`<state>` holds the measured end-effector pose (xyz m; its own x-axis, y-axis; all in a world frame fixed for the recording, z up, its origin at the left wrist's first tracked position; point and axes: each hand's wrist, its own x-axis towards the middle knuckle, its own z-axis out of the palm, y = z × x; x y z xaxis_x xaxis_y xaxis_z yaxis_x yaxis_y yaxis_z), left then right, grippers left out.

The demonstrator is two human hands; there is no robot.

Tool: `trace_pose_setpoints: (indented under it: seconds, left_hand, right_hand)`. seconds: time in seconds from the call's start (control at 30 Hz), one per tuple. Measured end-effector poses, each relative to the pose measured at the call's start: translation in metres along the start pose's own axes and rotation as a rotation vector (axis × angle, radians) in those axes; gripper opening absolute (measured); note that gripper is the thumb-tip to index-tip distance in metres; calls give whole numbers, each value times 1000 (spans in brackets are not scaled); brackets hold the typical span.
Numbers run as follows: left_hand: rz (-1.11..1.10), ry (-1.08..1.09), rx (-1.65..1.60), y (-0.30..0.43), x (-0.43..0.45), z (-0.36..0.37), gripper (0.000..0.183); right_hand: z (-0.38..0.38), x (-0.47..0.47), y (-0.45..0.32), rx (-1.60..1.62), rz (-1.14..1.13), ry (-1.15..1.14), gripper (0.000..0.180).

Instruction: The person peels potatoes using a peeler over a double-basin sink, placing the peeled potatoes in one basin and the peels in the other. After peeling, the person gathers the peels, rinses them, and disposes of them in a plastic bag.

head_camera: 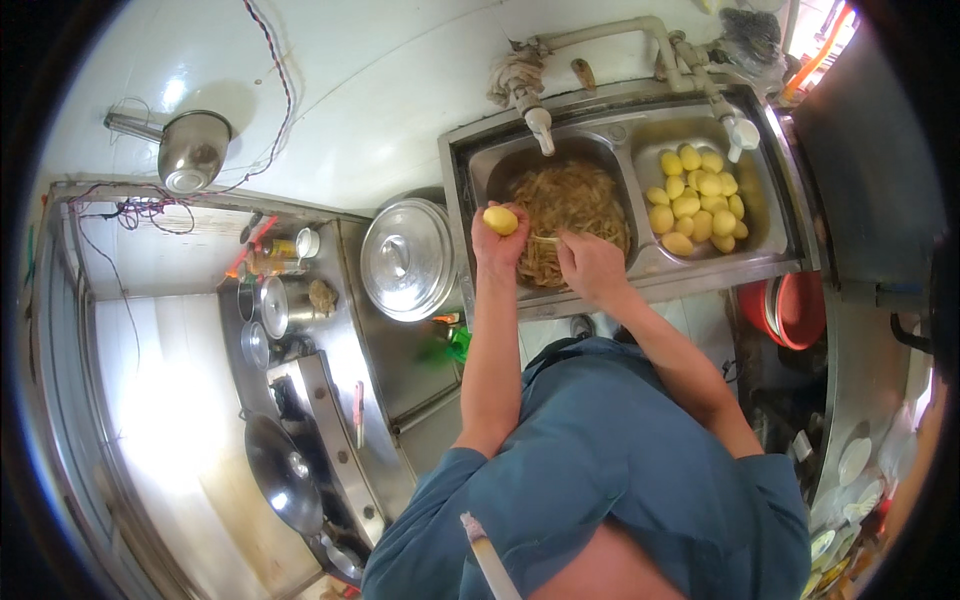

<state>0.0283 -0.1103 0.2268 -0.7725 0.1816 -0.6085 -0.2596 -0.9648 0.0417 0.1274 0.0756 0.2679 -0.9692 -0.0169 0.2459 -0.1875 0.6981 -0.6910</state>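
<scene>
My left hand (501, 246) holds a peeled yellow potato (500, 220) in its upturned palm, over the left edge of the left sink basin. Just to the right, my right hand (592, 266) is closed around a slim, light-coloured tool (543, 239), probably a peeler; its working end points toward my left hand. Beneath both hands the left basin (506, 169) holds a heap of brown potato peelings (577, 199). In the right basin (769, 217) lies a pile of peeled potatoes (701, 202).
Two taps (538, 124) (742, 135) hang over the basins. A large lidded metal pot (409, 259) stands left of the sink. Farther left are a stove with a wok (281, 472) and a lidded pot (289, 307). Red basins (799, 311) sit below the sink's right end.
</scene>
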Motion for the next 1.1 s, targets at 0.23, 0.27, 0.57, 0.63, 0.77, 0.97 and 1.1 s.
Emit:
trace_pose_setpoints:
  seconds: [0.23, 0.27, 0.57, 0.63, 0.77, 0.97, 1.1]
  left_hand:
    - [-167, -170, 36, -12, 7, -6, 29]
    - [-198, -220, 12, -6, 11, -17, 27]
    - [-109, -26, -18, -15, 11, 9, 63]
    - [-124, 34, 67, -17, 18, 8, 68]
    - [-118, 79, 358, -41, 40, 32, 56]
    - [-157, -166, 489, -45, 101, 21, 38]
    - [-231, -355, 467, -58, 121, 22, 39]
  right_hand:
    - [-8, 19, -22, 19, -70, 96, 25]
    - [-7, 13, -21, -7, -63, 59, 26]
    - [-35, 44, 12, 91, 6, 336, 43]
    - [-47, 76, -2, 164, -10, 407, 51]
    - [-43, 128, -6, -28, -16, 283, 59]
    - [-54, 143, -15, -70, -107, 155, 37]
    - [-44, 149, -21, -93, -211, 164, 23]
